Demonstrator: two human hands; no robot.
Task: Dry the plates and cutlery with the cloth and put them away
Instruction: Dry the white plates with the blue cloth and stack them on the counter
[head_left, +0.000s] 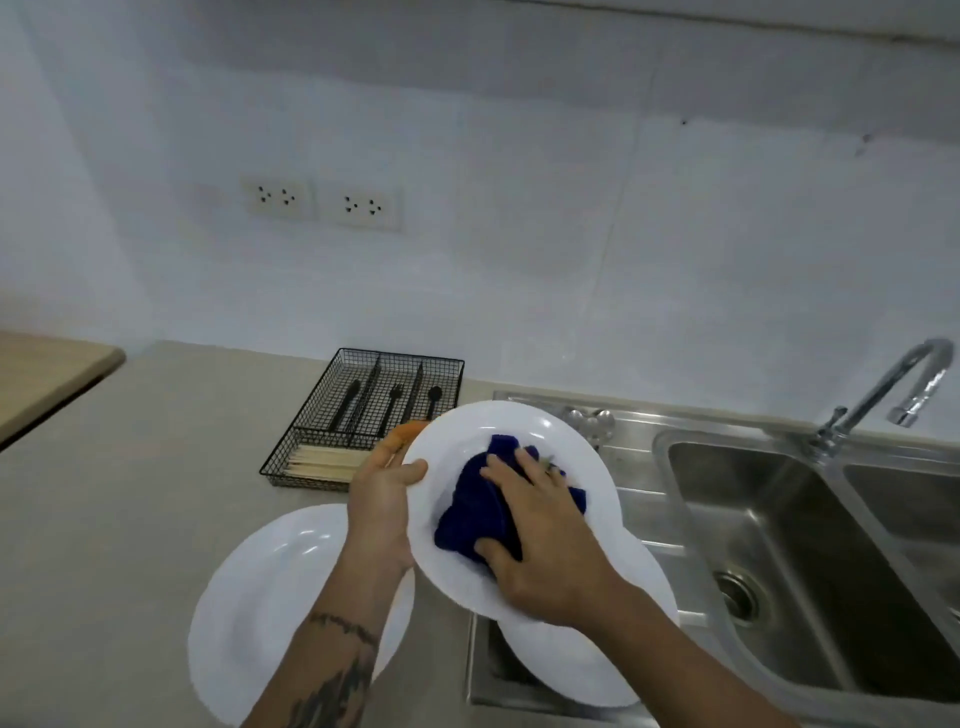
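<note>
- Gripping white plate (524, 426) at its left rim with left hand (382, 499), thumb over the edge; plate raised and tilted above counter (130, 493).
- Pressing blue cloth (480, 512) into the plate's well with right hand (540, 535), fingers spread flat, thumb curled under the cloth's near edge.
- Second plate (260, 597) flat on counter, near left.
- Third plate (587, 660) on sink drainboard (644, 499), below the held plate.
- Wire cutlery tray (363, 415) far left, holding dark cutlery (395, 397) and wooden chopsticks (322, 462).
- Faucet (893, 384) far right.
</note>
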